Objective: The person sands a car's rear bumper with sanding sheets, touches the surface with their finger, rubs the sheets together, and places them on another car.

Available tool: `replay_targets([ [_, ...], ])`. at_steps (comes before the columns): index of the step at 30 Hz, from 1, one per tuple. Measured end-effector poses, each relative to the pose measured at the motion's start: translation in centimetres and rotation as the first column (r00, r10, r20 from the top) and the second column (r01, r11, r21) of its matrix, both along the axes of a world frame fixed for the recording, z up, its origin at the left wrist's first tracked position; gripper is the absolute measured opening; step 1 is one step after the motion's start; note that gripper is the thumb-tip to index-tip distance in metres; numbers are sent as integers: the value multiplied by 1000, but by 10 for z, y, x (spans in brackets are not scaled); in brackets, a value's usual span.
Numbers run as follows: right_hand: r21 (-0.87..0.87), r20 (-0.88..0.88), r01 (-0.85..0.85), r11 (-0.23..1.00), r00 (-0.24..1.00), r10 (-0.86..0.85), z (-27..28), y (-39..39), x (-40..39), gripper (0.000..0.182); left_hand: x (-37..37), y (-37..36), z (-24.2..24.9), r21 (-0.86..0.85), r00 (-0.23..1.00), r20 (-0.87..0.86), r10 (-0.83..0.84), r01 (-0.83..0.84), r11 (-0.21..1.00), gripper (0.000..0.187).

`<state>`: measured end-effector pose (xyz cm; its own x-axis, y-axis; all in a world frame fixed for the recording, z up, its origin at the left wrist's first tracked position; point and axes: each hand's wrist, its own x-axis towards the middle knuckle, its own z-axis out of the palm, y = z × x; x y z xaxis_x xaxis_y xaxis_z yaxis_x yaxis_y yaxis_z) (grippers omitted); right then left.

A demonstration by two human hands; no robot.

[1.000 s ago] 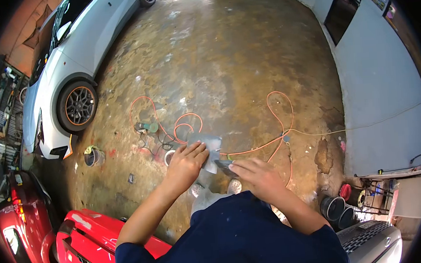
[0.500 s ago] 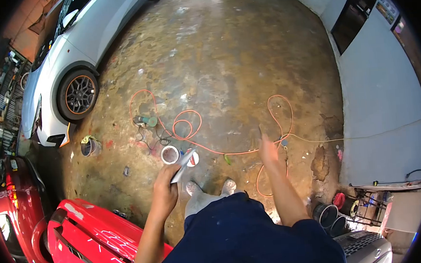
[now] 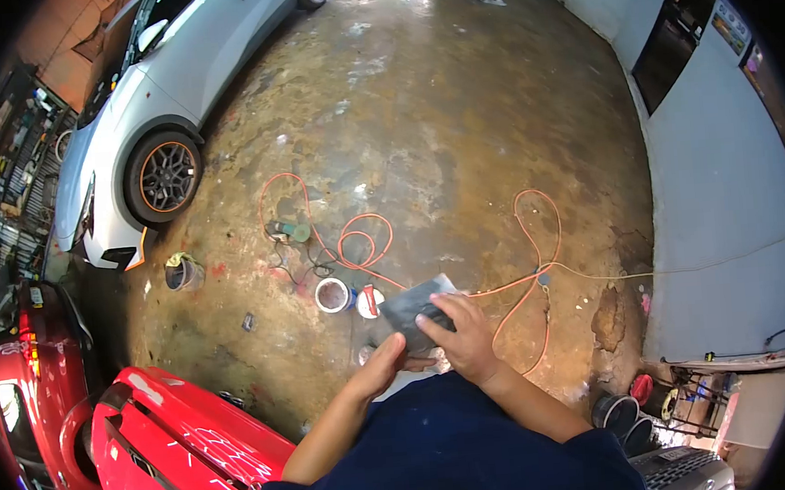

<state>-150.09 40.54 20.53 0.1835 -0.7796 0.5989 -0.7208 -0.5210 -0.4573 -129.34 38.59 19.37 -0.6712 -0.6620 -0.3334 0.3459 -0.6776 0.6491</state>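
Note:
In front of my body is a dark grey sheet of sandpaper with a paler far corner. My left hand grips its near edge, thumb up and fingers partly hidden below. The fingers of my right hand lie bent over the sheet's right side, holding it from that side. Just beyond the sheet, on the floor, stand an open white-rimmed bucket and a smaller white tub with a red object on top.
A red bumper lies at lower left beside a red car. A silver car stands at upper left. An orange hose loops across the stained floor near a green power tool. Black buckets stand at lower right.
My right hand has come in from the right and taken hold of the sandpaper. My left hand has moved right with the sheet, now turned flatter toward the camera.

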Motion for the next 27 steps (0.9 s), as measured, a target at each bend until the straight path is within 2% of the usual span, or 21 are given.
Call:
replay_targets([
  [2,-48,24,-60,997,998,61,14,1,11,47,-10,-13,10,37,999,48,23,-24,999,40],
  [4,-4,-87,68,998,994,-68,19,0,4,49,-22,-23,35,19,987,131,97,-101,995,35],
  [5,12,-144,135,991,981,-132,20,-2,-2,50,-19,-25,26,6,981,139,136,-138,990,37],
  [6,-8,-11,231,973,973,-231,7,-3,-4,61,-15,-26,10,-4,974,148,174,-175,984,40],
  [7,134,292,250,959,915,-280,-10,-2,-1,62,-13,-28,6,-14,965,155,211,-212,977,42],
  [8,275,553,220,936,760,-341,-26,1,2,65,-13,-31,5,-3,966,69,251,-251,968,45],
  [9,397,744,144,906,527,-410,-30,2,3,67,-14,-30,11,-11,966,63,252,-251,968,46],
  [10,519,841,-237,821,311,-442,-32,4,-5,66,-15,-28,18,-18,966,57,251,-250,968,48],
  [11,431,888,-440,788,52,-457,-35,3,-4,62,-15,-27,22,-24,967,53,249,-248,969,50],
  [13,89,725,-702,706,-440,-529,-25,-2,2,54,-17,-23,17,-23,982,45,186,-185,983,52],
  [16,55,688,-571,819,-574,-445,9,-19,-2,45,-24,-14,16,5,984,42,175,-175,985,54],
  [17,99,780,-490,866,-502,-373,6,-24,-13,41,-25,-13,17,15,981,43,187,-187,982,55],
  [19,142,922,-310,940,-303,-240,2,-32,-45,34,-9,-22,3,-68,964,240,111,-97,993,54],
  [20,310,950,-182,933,17,-312,8,-28,-50,31,-6,-26,-1,-136,949,300,100,-61,989,53],
  [21,265,895,-132,955,403,-192,18,-27,-47,31,-5,-31,-2,-200,928,359,93,-21,980,53],
  [22,202,684,-103,974,727,-65,26,-25,-38,32,-8,-36,5,-288,917,385,106,10,958,51],
  [23,131,354,-99,986,934,47,36,-21,-27,33,-10,-41,10,-369,904,411,118,46,928,50],
  [24,31,172,-237,971,958,229,54,-11,-15,33,-12,-48,14,-380,911,411,45,126,916,68],
  [25,-43,-33,-382,923,924,381,66,-3,-3,34,-19,-53,15,-448,945,301,130,20,894,73],
  [26,-41,45,-389,920,919,391,67,-4,6,36,-30,-57,15,-501,961,182,209,-92,861,78],
  [27,-38,124,-398,917,908,399,67,-5,14,40,-27,-53,12,-609,956,236,172,8,793,79],
])
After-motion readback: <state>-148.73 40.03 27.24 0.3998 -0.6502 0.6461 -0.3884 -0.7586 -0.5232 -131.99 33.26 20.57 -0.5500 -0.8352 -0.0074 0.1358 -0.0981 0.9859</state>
